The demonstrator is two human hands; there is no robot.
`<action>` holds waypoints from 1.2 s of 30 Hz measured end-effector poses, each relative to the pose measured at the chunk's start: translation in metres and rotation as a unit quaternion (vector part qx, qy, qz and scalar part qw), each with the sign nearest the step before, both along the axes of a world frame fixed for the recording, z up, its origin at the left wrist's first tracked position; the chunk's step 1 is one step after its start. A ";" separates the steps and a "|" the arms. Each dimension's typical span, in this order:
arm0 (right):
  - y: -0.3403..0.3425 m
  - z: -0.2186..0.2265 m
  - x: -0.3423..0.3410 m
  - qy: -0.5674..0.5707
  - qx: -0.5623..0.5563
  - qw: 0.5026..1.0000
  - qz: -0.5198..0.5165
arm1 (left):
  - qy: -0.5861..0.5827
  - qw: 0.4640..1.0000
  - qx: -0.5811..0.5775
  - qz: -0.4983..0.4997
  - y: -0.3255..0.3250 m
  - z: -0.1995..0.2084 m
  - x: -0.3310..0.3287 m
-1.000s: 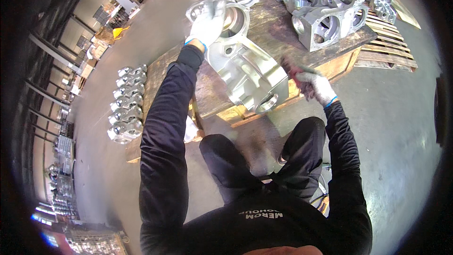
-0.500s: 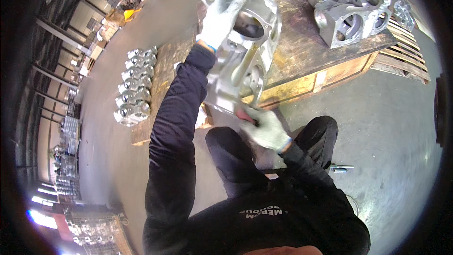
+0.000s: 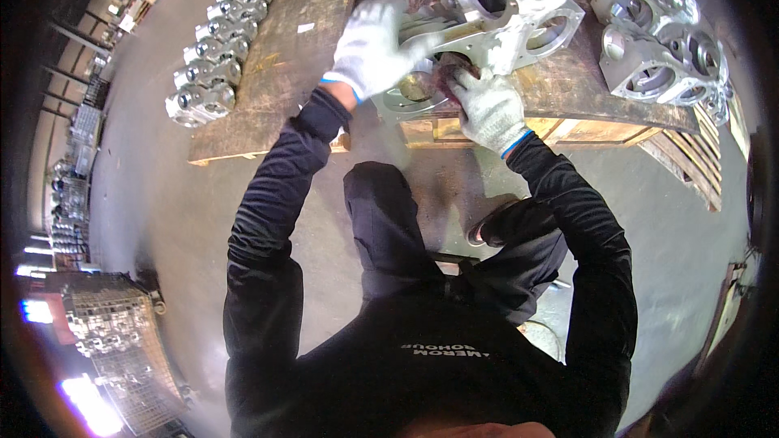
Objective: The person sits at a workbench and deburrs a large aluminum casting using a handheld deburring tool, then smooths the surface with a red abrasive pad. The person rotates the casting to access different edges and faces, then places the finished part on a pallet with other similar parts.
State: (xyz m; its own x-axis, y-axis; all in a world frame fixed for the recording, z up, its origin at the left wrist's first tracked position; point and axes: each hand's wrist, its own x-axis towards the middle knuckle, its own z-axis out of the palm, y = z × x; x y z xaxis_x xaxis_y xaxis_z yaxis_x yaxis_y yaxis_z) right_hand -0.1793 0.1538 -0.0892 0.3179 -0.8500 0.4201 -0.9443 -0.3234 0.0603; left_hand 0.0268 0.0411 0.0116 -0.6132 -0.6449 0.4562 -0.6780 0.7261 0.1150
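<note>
Left hand has shifted to the casting's nine o'clock, fingers spread, contact unclear! Casting's at one o'clock on the table; right hand, at its six, clutches dark-red cloth. Wiping, apparently; the next stroke wants steady bracing.

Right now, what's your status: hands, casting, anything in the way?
Left hand open by casting, contact unclear. Right hand gripping dark red pad at casting's near side. Other castings rest apart, to the right; no obstruction seen.
</note>
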 end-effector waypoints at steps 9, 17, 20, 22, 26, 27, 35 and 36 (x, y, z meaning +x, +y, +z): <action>-0.004 -0.049 0.055 -0.149 -0.012 0.987 -0.058 | 0.111 0.992 0.010 -0.065 -0.005 -0.053 0.013; -0.033 -0.043 0.116 -0.836 0.300 0.457 -0.036 | 0.063 0.990 0.099 -0.084 -0.024 -0.035 0.025; -0.032 -0.042 0.098 -0.726 0.274 0.628 0.059 | 0.060 0.988 0.094 -0.104 -0.028 -0.031 0.026; -0.021 -0.036 0.074 -0.414 0.122 0.902 -0.009 | 0.053 0.984 0.116 -0.123 -0.030 -0.034 0.027; -0.011 -0.032 0.070 -0.237 0.107 0.964 -0.052 | 0.110 0.986 0.045 -0.118 -0.032 -0.049 0.025; -0.013 -0.031 0.078 -0.268 0.112 0.952 -0.094 | 0.117 0.987 0.021 -0.106 -0.033 -0.050 0.024; -0.027 0.009 0.092 -0.911 0.227 0.334 0.088 | 0.105 0.989 0.083 -0.068 -0.034 -0.038 0.026; -0.028 0.010 0.092 -0.904 0.249 0.321 0.135 | 0.106 0.988 0.092 -0.066 -0.034 -0.040 0.025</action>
State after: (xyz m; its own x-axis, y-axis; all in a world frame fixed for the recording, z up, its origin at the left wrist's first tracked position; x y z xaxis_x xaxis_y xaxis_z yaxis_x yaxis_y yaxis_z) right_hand -0.0874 0.1256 -0.0794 0.0269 -0.9988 -0.0405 0.7752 0.0464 -0.6300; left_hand 0.0523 0.0072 -0.0281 -0.6010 -0.6489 0.4667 -0.5244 0.7608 0.3824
